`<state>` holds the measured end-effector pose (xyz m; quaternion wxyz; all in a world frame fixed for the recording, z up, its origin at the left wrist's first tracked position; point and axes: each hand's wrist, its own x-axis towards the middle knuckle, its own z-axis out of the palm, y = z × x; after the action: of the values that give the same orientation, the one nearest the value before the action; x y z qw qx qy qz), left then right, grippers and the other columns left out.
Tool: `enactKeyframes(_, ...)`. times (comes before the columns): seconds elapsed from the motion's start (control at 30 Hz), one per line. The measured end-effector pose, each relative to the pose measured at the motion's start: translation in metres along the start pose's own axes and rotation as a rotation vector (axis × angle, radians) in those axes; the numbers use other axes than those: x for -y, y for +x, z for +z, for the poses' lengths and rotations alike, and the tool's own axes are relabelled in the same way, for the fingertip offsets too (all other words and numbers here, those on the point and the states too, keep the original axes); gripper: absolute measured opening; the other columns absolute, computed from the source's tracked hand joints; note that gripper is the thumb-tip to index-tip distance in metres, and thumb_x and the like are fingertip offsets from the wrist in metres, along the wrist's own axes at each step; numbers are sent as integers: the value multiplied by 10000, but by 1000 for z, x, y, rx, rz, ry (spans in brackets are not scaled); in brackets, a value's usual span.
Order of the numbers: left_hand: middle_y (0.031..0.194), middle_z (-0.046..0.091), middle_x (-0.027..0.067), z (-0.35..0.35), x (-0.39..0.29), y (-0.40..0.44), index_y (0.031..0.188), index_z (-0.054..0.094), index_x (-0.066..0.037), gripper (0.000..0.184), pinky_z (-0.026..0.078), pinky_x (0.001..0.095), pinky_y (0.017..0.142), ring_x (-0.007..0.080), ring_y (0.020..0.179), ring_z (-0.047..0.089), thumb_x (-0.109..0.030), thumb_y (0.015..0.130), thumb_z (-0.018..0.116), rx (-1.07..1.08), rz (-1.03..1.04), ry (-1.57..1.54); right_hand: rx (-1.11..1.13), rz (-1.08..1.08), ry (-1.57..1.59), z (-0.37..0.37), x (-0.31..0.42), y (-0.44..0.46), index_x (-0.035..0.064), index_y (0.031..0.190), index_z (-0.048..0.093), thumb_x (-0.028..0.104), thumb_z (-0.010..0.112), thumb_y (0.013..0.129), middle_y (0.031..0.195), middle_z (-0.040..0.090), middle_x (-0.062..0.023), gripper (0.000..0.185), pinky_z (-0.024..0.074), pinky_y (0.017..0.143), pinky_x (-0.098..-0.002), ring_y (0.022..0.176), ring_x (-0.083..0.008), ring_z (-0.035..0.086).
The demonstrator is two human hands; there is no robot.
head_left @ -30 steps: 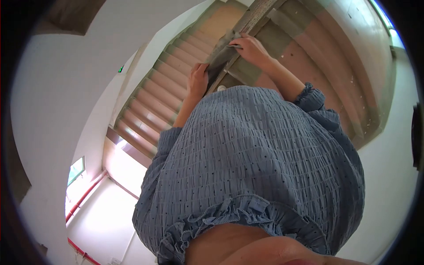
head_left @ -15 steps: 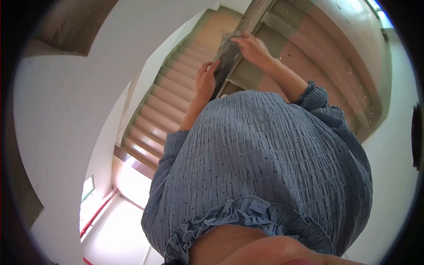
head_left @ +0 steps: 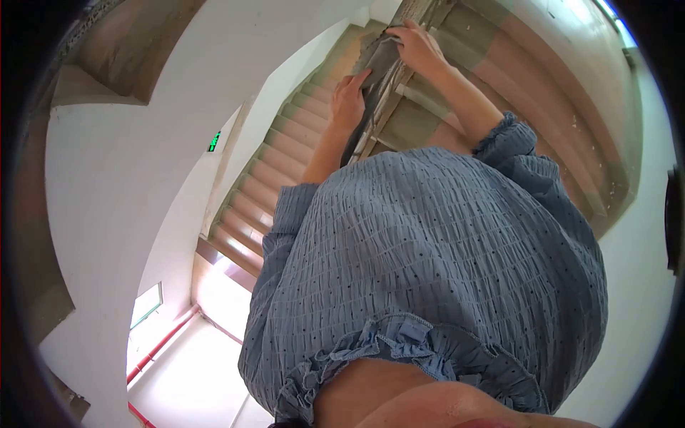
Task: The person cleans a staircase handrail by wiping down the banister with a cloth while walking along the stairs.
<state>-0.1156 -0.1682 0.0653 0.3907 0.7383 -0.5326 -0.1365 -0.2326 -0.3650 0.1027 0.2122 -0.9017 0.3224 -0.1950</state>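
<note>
Far left: brown steps (head_left: 132,46) show past a curved white wall (head_left: 107,192).
Sign: a small green lit sign (head_left: 214,141) is on the wall side, above a window (head_left: 146,305) with a green frame.
Pipe: a red pipe (head_left: 164,342) slants up beside the bright white floor or wall area; which one it is, I cannot tell.
Stairs: a flight with pink treads and grey-green edges (head_left: 275,165) runs diagonally, left of the rail.
Left hand: the left hand (head_left: 347,103) is at the near, left side of the cloth, its fingers bent and one digit reaching onto the cloth's edge; whether it pinches the edge or only presses on it, I cannot tell.
Cloth: the grey, creased cloth (head_left: 380,63) is between the two hands, over the rail, its far edge ragged.
Rail: the long, worn rail (head_left: 412,13) runs between the stairs and the curved steps, dark in its nearer part.
Right hand: the right hand (head_left: 421,51) is farther along, pinching the cloth's far right edge between thumb and fingers.
Sleeves: blue, dotted, with the right cuff (head_left: 505,135) gathered at the forearm.
Right side: broad, curved steps (head_left: 531,78) in pink and grey-green, with pale specks.
</note>
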Motion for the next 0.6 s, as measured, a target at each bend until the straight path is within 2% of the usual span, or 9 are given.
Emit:
enactKeyframes(0.07, 1039, 653, 161, -8, -7, -10, 1298, 638, -176, 514, 499, 465, 857, 378, 962, 634, 40, 846, 522, -5, -31, 14, 89, 6, 9, -6, 11, -9, 107, 1175, 705, -9, 583, 842, 1224, 613, -160, 373, 524, 887, -464, 1081, -380, 628)
enactKeyframes(0.13, 1031, 653, 160, -14, -10, -36, 1282, 647, -179, 509, 499, 466, 878, 371, 984, 633, 44, 845, 514, -2, -66, 26, 145, -26, 63, -4, 24, -28, 107, 1186, 698, -2, 598, 835, 1182, 616, -161, 381, 522, 892, -453, 1078, -378, 626)
enactKeyframes(0.2, 1042, 648, 168, -13, -11, -57, 1294, 638, -174, 515, 491, 473, 888, 377, 987, 629, 45, 847, 505, 41, -237, 38, 201, -57, 118, -1, 27, -30, 107, 1196, 690, 6, 613, 827, 1141, 620, -163, 390, 520, 896, -442, 1075, -376, 625)
enactKeyframes(0.3, 1052, 646, 172, 8, -9, -52, 1304, 631, -181, 518, 494, 477, 882, 389, 992, 623, 38, 853, 504, 48, -187, -4, 315, -86, 98, 1, 16, -23, 97, 1140, 714, -2, 579, 842, 1205, 622, -151, 342, 527, 888, -459, 1047, -389, 647)
enactKeyframes(0.37, 1055, 646, 174, 18, -22, -21, 1298, 632, -177, 510, 497, 474, 880, 393, 999, 620, 39, 855, 503, 15, -109, -5, 147, -131, 45, -5, -9, -1, 111, 1190, 692, 16, 621, 826, 1172, 619, -175, 383, 525, 887, -455, 1037, -392, 638)
enactKeyframes(0.4, 1057, 647, 175, 21, -31, 0, 1292, 634, -173, 502, 500, 470, 877, 398, 1006, 616, 40, 857, 502, -21, -33, -6, 145, -127, 45, -12, -22, 12, 111, 1190, 692, 16, 621, 826, 1172, 619, -175, 383, 525, 887, -455, 1037, -392, 638)
enactKeyframes(0.47, 1063, 653, 181, 26, -47, 38, 1290, 635, -156, 494, 498, 462, 886, 392, 1007, 620, 39, 853, 512, -28, -7, 7, -59, -84, 7, -27, -47, 34, 109, 1194, 691, 19, 633, 829, 1162, 617, -187, 380, 528, 876, -462, 1018, -407, 639)
enactKeyframes(0.57, 1068, 657, 182, 24, -41, 56, 1292, 636, -143, 488, 499, 451, 892, 380, 1006, 625, 36, 852, 524, -40, 42, 46, -37, 18, 70, -24, -72, 47, 17, 1162, 699, -17, 635, 822, 1220, 617, -255, 347, 523, 964, -376, 1143, -387, 607)
enactKeyframes(0.6, 1068, 655, 177, 21, -37, 56, 1296, 636, -147, 489, 502, 447, 889, 373, 1004, 626, 34, 855, 527, -36, 67, 66, -39, 17, 73, -24, -61, 39, 17, 1162, 699, -17, 635, 822, 1220, 617, -255, 347, 523, 964, -376, 1143, -387, 607)
